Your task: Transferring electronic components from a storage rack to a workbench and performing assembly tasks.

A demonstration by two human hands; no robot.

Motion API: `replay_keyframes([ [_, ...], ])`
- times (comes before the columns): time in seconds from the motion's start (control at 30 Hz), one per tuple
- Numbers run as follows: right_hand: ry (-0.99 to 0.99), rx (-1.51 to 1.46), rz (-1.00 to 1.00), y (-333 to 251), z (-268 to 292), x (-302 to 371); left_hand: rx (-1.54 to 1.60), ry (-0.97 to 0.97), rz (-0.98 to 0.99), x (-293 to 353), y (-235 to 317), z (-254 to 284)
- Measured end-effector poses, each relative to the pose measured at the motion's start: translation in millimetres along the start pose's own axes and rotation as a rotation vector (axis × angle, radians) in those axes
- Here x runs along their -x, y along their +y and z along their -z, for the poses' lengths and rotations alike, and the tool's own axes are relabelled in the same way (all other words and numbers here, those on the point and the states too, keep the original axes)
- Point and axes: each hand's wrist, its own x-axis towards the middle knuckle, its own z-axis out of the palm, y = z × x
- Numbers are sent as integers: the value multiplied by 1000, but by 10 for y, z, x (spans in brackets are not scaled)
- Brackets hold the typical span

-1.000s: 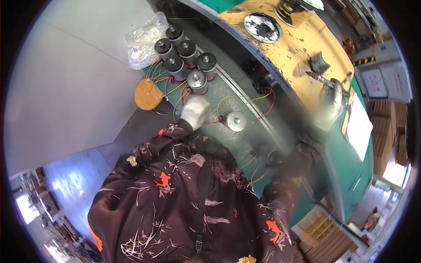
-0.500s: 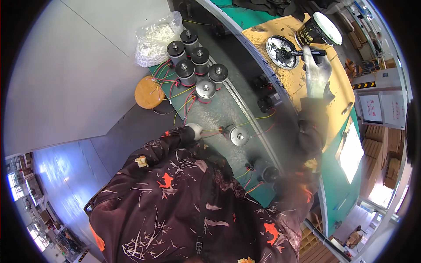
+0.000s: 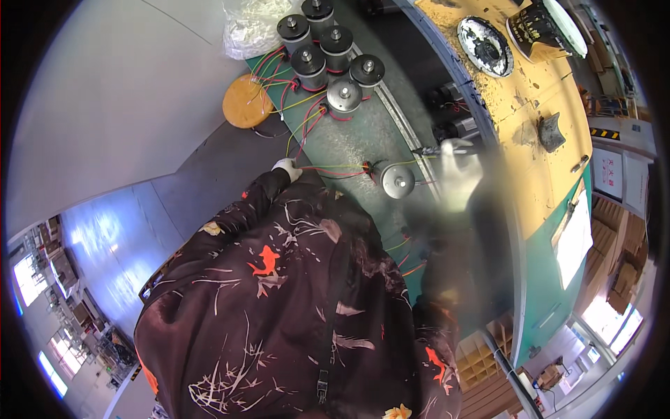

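Note:
My left hand (image 3: 286, 167), in a white glove, is closed on the wires (image 3: 328, 167) of a single motor (image 3: 398, 181). This motor has a silver top with a shaft and sits on the green bench. To its right, my right hand (image 3: 462, 174), also gloved and smeared by motion, holds a slim black brush (image 3: 447, 149). The brush tip points left, toward the motor, apart from it. A round lid (image 3: 485, 47) with black and white paste lies on the yellow board, beside a black tub (image 3: 543, 31).
Several motors (image 3: 336, 40) with coloured wires stand grouped on the far bench. A clear plastic bag (image 3: 255, 28) and a round wooden stool (image 3: 248, 102) are at the left. A metal rail (image 3: 405, 124) runs along the bench. On the yellow board (image 3: 516, 119) lies a dark curved piece (image 3: 551, 133).
My right hand has moved from the paste lid back and left toward the single motor, bringing the brush along. My left hand still holds the wires, which are stretched straighter. The view has shifted.

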Motion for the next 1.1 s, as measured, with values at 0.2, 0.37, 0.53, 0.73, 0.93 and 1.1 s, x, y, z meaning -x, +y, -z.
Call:
replay_keyframes([
  [0.2,29,92,-71,370,-169,482,51,119,-7,92,-3,-13],
  [0.37,27,-75,-267,690,-246,599,68,92,52,97,33,9],
  [0.53,24,-86,-282,803,-275,634,108,67,175,70,-48,-20],
  [0.73,6,-158,-242,818,-278,649,122,92,259,51,-181,-117],
  [0.93,-3,-186,-289,825,-260,691,172,25,287,30,-182,-101],
  [1.1,51,-79,-69,560,-205,629,207,55,277,-94,-318,-188],
])
